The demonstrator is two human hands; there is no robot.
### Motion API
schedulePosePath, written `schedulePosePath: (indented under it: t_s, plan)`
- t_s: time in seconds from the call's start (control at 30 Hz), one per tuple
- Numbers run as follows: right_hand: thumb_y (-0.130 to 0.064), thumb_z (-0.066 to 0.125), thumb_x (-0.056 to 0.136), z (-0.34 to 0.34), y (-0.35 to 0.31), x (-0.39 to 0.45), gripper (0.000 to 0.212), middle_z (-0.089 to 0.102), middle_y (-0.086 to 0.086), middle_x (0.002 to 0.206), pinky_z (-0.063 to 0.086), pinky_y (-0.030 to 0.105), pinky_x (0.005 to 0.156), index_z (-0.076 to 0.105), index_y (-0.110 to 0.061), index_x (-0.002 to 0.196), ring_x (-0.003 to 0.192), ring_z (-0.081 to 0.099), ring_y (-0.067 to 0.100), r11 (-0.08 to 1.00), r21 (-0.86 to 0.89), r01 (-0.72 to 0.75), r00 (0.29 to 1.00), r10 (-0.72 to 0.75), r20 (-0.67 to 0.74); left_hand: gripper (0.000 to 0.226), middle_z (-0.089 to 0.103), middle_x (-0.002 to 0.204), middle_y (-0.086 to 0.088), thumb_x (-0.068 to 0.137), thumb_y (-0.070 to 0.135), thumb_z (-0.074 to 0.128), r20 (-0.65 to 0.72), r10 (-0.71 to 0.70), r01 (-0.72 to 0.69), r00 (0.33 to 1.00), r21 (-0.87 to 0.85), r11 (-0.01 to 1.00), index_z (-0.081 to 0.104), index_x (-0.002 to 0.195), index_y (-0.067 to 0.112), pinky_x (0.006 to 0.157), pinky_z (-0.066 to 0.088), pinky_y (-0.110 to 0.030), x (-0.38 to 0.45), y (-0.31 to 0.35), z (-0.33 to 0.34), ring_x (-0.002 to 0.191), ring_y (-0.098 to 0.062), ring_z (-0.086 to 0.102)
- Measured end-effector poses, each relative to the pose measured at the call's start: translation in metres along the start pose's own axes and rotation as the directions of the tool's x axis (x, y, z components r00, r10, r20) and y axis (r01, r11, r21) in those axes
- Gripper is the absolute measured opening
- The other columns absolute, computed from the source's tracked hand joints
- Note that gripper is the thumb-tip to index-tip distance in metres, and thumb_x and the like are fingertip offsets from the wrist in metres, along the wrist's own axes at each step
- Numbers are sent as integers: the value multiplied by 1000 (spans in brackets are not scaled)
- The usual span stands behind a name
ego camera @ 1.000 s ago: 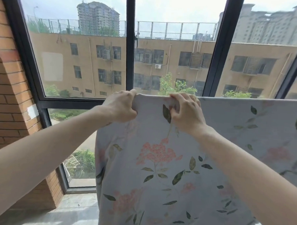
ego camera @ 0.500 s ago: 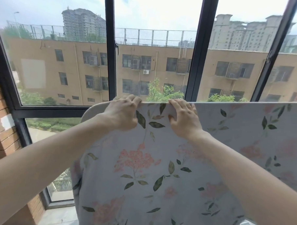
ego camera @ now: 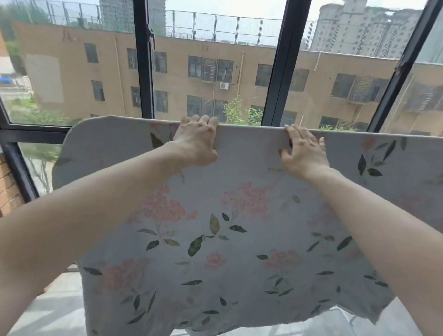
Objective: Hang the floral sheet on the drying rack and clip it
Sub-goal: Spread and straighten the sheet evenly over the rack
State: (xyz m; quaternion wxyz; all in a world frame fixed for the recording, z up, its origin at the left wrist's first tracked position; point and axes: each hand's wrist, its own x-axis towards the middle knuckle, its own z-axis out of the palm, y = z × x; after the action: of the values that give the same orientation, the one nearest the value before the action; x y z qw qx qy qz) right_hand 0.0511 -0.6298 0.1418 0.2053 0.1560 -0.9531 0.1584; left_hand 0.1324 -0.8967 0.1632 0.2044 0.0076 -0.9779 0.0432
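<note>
While the floral sheet [ego camera: 238, 232] already lies draped over what must be the drying rack's top bar, hidden under the fold, the step in hand looks like spreading and squaring it along that bar; no clip shows anywhere, so clipping is judged not yet begun. The left hand [ego camera: 196, 138] has its fingers curled over the top fold, gripping the cloth with the knuckles up. The right hand [ego camera: 303, 151], a little way to the right, lies flatter against the near face, fingers loosely bent with the tips at the fold; whether it truly pinches the cloth I cannot tell.

The top fold runs nearly level from a rounded end at the left, just past the left hand, out beyond the right border of the view. The sheet's lower hem hangs uneven, longer at the left and ragged at the right, above the pale floor [ego camera: 56, 313].

Next, the cloth likely wants smoothing outward and clips fetched, one hand steadying the fold. Far beyond stands the dark window frame [ego camera: 280, 68], with a brick wall [ego camera: 1, 191] at the left; room to the sides seems ample, though the rack's legs stay hidden.
</note>
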Motion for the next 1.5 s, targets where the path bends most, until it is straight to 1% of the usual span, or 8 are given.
schedulePosePath:
  t_s: [0.27,0.6,0.8,0.97,1.1,1.23,1.33,1.5]
  plan:
    - [-35,54,101,5,73,-20,77,8,-3,173,2,51,129,13,-27,165,159,9,20,998,65,2,999,-5,34,94,35,151,-13,81,37,67,-32,-8,9,999,32,999,20,159,13,126,13,-51,16,82,18,142,-38,31]
    - [-36,53,102,2,180,-34,72,14,1,172,13,45,129,18,-27,164,158,13,22,986,138,-98,995,100,-7,102,36,148,-14,77,41,69,-33,190,-190,981,19,982,19,160,11,123,21,-51,78,202,38,139,-40,34]
    - [-35,52,103,-26,260,-26,68,15,-1,171,16,44,128,20,-27,163,157,15,23,978,69,-197,978,201,-55,69,50,133,-16,81,37,64,-58,283,-284,957,-23,958,42,140,11,109,36,-49,138,287,44,123,-38,49]
    - [-37,53,104,-52,309,-7,67,16,-1,170,19,46,126,22,-28,163,156,16,23,958,46,-284,951,288,-112,57,58,121,-10,81,36,64,-99,347,-355,933,-74,932,47,130,13,92,45,-41,177,330,51,109,-31,59]
    - [-36,53,104,-55,338,11,66,18,-1,170,19,46,125,24,-26,162,156,16,24,957,31,-288,950,289,-116,38,58,101,-3,86,32,63,-134,353,-365,926,-84,927,47,116,15,70,39,-35,195,350,52,82,-24,52]
    - [-36,52,104,-62,372,41,63,22,0,169,21,47,126,28,-24,161,155,19,22,959,54,-277,945,283,-165,33,53,86,1,88,30,61,-119,395,-406,911,-85,910,47,114,15,58,35,-32,212,369,49,73,-21,52]
    - [-39,48,106,-65,400,67,57,27,2,167,22,49,126,34,-22,159,154,22,23,966,42,-256,950,259,-173,40,55,84,1,88,32,61,-111,403,-410,909,-50,911,48,121,14,53,33,-32,225,384,51,71,-20,52]
    - [-46,41,107,-66,458,97,51,37,-2,163,14,53,127,43,-25,154,153,28,20,986,19,-164,971,165,-171,29,53,78,1,89,37,60,-87,379,-382,922,-34,923,47,105,16,50,34,-31,249,424,57,64,-13,48]
